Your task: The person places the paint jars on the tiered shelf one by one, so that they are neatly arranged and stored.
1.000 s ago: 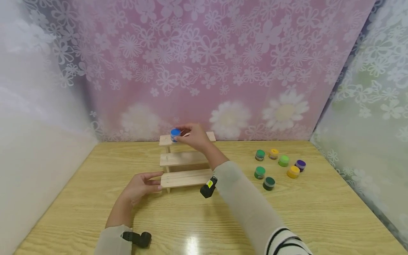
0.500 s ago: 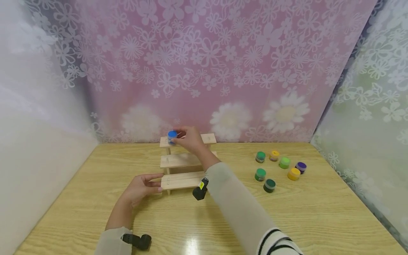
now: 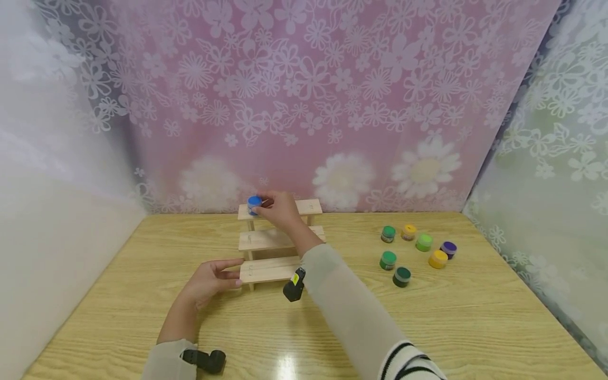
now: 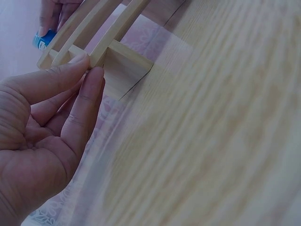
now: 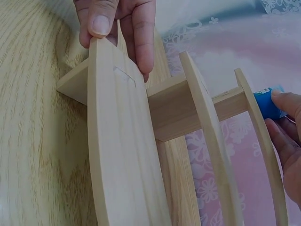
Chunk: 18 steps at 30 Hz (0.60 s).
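A small three-tier wooden display stand (image 3: pixel 266 239) stands on the table. My left hand (image 3: pixel 209 282) pinches the left end of its lowest board (image 4: pixel 96 54) between thumb and fingers. At the left end of the top board, my right hand (image 3: pixel 281 212) holds a blue-lidded paint jar (image 3: pixel 254 203) upright between thumb and fingers. The right wrist view shows the jar's blue side (image 5: pixel 268 102) right against the top board (image 5: pixel 263 136). My right hand and forearm cover part of the upper two boards.
Several small paint jars are grouped to the right, among them a dark green jar (image 3: pixel 401 276), a yellow jar (image 3: pixel 437 259) and a purple jar (image 3: pixel 448 249). A pink flowered curtain (image 3: pixel 294 105) hangs behind the wood-grain table (image 3: pixel 332 332).
My right hand has carried the blue-lidded paint jar left along the top board to its left end. My left hand keeps its grip on the lowest board.
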### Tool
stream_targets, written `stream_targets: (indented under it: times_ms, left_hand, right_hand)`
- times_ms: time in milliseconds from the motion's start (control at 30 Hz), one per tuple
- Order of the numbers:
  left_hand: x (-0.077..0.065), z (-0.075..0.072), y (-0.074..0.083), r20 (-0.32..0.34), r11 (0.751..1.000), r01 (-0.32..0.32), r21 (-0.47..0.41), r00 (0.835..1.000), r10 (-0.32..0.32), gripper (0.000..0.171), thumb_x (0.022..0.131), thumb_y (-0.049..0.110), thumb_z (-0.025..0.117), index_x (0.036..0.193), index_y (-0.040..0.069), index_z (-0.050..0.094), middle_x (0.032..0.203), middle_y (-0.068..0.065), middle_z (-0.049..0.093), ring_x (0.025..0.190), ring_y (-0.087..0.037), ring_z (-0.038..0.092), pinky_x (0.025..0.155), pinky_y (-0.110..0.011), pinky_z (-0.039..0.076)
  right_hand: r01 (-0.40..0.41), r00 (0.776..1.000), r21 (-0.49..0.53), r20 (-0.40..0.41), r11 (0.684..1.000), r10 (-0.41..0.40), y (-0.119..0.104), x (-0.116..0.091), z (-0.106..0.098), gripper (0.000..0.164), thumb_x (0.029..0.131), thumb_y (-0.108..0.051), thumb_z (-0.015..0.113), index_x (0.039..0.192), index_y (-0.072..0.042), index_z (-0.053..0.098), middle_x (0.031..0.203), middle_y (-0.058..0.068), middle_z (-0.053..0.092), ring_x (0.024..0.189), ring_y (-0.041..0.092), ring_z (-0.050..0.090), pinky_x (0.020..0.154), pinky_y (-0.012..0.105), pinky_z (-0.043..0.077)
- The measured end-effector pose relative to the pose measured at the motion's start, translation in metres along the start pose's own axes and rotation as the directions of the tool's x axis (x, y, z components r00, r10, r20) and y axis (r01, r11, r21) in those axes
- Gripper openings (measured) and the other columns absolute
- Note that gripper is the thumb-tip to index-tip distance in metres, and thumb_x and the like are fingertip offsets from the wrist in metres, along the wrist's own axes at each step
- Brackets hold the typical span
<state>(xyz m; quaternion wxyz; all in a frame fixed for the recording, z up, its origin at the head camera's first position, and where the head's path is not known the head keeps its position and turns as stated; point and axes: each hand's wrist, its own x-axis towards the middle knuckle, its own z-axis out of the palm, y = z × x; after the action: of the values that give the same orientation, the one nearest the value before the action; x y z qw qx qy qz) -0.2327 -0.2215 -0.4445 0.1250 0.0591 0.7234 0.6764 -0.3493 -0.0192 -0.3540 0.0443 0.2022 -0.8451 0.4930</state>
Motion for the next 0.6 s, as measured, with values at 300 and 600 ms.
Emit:
stream_targets:
  times_ms: [300,600]
  left_hand:
    - [0.001,0.001,0.001,-0.018,1.0,0.008,0.013,1.0,-0.008,0.059,0.083,-0.003,0.074,0.137,-0.006,0.052,0.12,-0.023,0.063,0.101,-0.023,0.066,0.081,-0.034,0.057]
    - [0.0,0.002,0.0,-0.04,0.999,0.011,0.03,0.999,-0.01,0.057,0.084,-0.001,0.075,0.137,-0.004,0.053,0.122,-0.022,0.062,0.102,-0.023,0.065,0.082,-0.036,0.056]
  right_hand:
    - [-0.006,1.0,-0.028,-0.019,1.0,0.005,0.0,-0.005,-0.002,0.042,0.089,-0.022,0.075,0.129,-0.012,0.065,0.106,0.003,0.069,0.096,0.015,0.063,0.076,0.027,0.055]
    - [0.026,0.999,-0.016,-0.039,1.0,-0.026,0.0,-0.014,-0.015,0.039,0.088,-0.022,0.076,0.125,-0.014,0.068,0.111,0.004,0.068,0.098,0.018,0.064,0.078,0.027,0.055]
